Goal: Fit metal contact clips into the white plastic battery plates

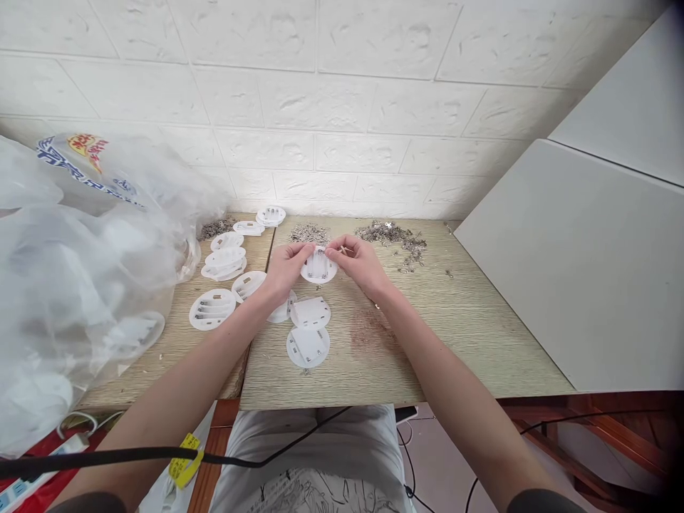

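Both my hands meet over the middle of the table, at a round white plastic battery holder (319, 269) with slots and small metal contacts. My left hand (288, 271) pinches its left rim. On the opposite side, the thumb and fingers of my right hand (364, 266) are closed at the upper right rim; whether a small metal piece is between them too, I cannot tell. Nearer to me lie two more white discs (308, 347), (311, 312), overlapping. Another disc (278, 311) is partly hidden behind my left forearm.
Small metal contacts lie in piles behind my hands (310, 234), at the back right (390, 234) and back left (216, 228). Several white discs (212, 309) spread along the left. Plastic bags (107, 249) bulge at far left. A grey panel (566, 263) leans at right; a black cable (256, 463) crosses my lap.
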A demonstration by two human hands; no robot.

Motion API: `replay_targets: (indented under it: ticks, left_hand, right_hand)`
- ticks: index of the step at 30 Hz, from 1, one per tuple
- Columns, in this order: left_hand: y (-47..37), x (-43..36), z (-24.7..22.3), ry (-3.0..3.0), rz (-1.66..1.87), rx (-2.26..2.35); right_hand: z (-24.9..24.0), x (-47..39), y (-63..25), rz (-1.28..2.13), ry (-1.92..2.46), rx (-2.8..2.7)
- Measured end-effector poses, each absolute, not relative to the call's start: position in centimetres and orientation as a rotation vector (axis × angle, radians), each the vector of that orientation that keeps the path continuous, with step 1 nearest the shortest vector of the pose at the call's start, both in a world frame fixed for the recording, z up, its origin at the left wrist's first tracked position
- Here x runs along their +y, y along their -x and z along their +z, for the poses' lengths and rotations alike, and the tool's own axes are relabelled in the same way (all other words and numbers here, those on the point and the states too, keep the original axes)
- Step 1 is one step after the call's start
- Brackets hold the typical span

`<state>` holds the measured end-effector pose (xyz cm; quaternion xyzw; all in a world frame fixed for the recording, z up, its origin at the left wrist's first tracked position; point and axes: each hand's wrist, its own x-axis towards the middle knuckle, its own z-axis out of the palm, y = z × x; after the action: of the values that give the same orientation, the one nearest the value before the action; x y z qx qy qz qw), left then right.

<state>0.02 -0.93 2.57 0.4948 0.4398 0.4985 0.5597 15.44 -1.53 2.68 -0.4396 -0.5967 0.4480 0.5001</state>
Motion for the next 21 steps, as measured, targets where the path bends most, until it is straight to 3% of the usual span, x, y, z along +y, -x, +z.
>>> replay_targets:
  ticks: [10, 21]
  left_hand:
    - [-0.02, -1.07, 2.87, -1.182, 1.135, 1.074]
    - [-0.08, -1.06, 2.50, -1.277, 1.128, 1.099]
  right_hand:
    - [2.66, -1.66, -14.95, 1.223, 1.023, -1.338]
    - [2.35, -1.53, -14.84, 1.091, 1.106, -1.369]
